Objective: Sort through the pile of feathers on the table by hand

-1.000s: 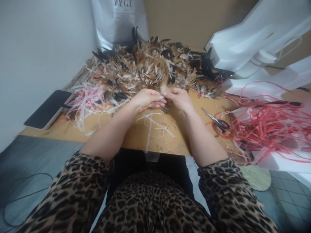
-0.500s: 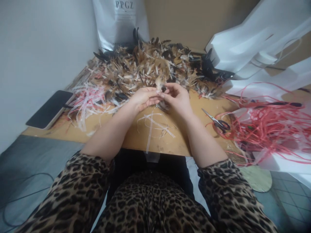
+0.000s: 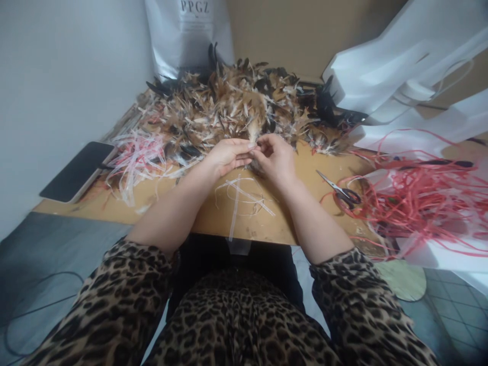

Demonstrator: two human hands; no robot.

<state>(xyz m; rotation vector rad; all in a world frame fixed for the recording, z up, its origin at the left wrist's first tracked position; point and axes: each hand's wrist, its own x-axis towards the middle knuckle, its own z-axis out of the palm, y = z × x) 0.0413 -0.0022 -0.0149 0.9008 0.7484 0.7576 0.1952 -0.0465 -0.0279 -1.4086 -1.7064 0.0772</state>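
My left hand (image 3: 231,155) pinches the base of a small bunch of pale brown feathers (image 3: 253,130) between thumb and forefinger, its other fingers loosely stretched. Against the same base, my right hand (image 3: 276,156) has its thumb and fingertips closed. The quill ends are mostly hidden by the fingers. Just beyond both hands spreads a large heap of brown, white and black feathers (image 3: 213,107). Several thin white strips (image 3: 237,201) lie on the wooden table (image 3: 213,223) nearer my body.
Scissors (image 3: 341,189) lie right of my right forearm, beside a tangle of red and clear strips (image 3: 423,203). Pink and white strips (image 3: 137,157) and a phone (image 3: 78,172) are at left. A silver bag (image 3: 190,38) stands behind; white sheeting (image 3: 366,76) is at right.
My right hand has dipped slightly and drawn in, its fingers more curled at the feather base. The left hand has barely moved. The dark feather beneath the hands shows less.
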